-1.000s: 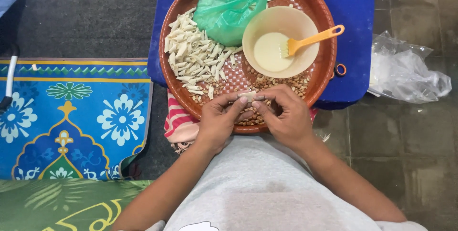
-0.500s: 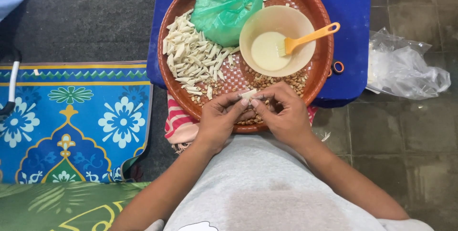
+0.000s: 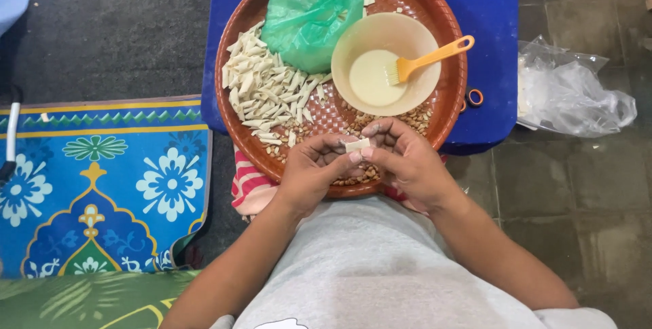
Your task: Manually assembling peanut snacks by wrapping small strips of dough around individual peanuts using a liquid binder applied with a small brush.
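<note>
Head view:
- Wrapper: a small pale strip, held over the near rim of the tray. It is judged light, thin and soft, easily torn or creased, and best taken at its two ends with fingertips only.
- Left hand: fingers curled, thumb and forefinger pinched on the strip's left end.
- Right hand: fingers curled, thumb and forefinger pinched on the strip's right end; whether anything is enclosed in the strip cannot be told.
- Tray: round, brown, with a woven pattern, set on a blue board.
- Rolls: a heap of pale folded pieces on the tray's left part; judged dry and brittle.
- Peanuts: scattered on the tray's near part, under the hands.
- Bowl: beige, on the tray's right part, a whitish liquid seen inside.
- Brush: orange, resting in the bowl, handle across the far-right rim.
- Green bag: on the tray's far part, just beside the bowl.
- Clear bag: on the floor, right of the tray.
- Mat: blue, flowered, left of the tray.
</note>
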